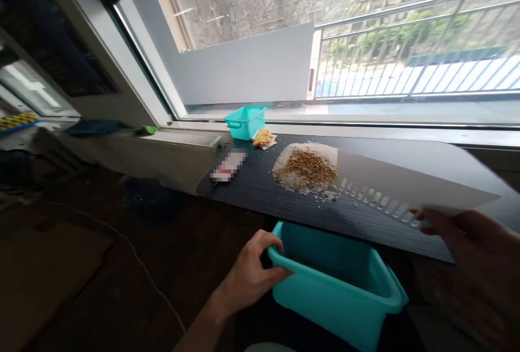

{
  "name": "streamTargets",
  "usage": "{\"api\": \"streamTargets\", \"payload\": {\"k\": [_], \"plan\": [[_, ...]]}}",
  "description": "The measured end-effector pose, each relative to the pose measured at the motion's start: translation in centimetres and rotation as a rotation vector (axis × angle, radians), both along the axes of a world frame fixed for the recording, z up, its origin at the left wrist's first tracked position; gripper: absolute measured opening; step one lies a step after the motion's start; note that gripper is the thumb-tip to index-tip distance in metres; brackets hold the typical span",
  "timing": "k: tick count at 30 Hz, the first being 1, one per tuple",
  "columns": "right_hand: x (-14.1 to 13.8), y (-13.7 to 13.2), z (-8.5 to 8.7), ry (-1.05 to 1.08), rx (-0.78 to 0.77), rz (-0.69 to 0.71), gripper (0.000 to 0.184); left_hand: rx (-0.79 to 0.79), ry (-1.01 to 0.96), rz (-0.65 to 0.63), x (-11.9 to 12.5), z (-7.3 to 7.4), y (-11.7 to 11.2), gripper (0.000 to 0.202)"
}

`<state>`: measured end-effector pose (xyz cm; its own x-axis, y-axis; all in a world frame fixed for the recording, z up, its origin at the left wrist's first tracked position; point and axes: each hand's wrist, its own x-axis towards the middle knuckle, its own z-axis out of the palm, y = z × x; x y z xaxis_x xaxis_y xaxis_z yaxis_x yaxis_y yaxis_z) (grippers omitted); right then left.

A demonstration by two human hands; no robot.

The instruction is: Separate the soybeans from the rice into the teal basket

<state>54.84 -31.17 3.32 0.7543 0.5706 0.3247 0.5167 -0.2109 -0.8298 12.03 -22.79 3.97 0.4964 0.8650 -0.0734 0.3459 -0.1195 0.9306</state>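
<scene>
your left hand [254, 265] clasps the left rim of the turquoise bin [325, 300], below the near edge of the black tabletop [255, 189]; your right hand [467, 233] pinches the slotted white sheet [390, 178], left end meeting the white-and-golden grain pile [306, 170].

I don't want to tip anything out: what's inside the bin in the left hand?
Inside the bin, gripped at its rim by the left hand, the far wall shows, with a dark band below, shadow or contents unclear. The near wall hides the bottom.
</scene>
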Motion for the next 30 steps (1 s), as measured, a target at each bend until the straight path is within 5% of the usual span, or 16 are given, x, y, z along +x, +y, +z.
{"api": "streamTargets", "payload": {"k": [5, 14, 23, 30], "plan": [[-1.2, 0.2, 2.1, 0.083, -0.01, 0.026, 0.043, -0.029, -0.001, -0.043, 0.1, 0.3, -0.1, 0.022], [-0.5, -0.3, 1.6, 0.2, -0.013, 0.203, 0.049, -0.029, 0.02, -0.049, -0.8, 0.1, -0.4, 0.022], [-2.0, 3.2, 2.2, 0.149, 0.018, 0.191, 0.052, -0.043, 0.027, -0.048, -1.0, 0.3, -0.5, 0.024], [-2.0, 3.1, 2.9, 0.171, -0.005, 0.222, 0.052, -0.028, 0.052, -0.01, -0.3, 0.8, -0.8, 0.026]]}}
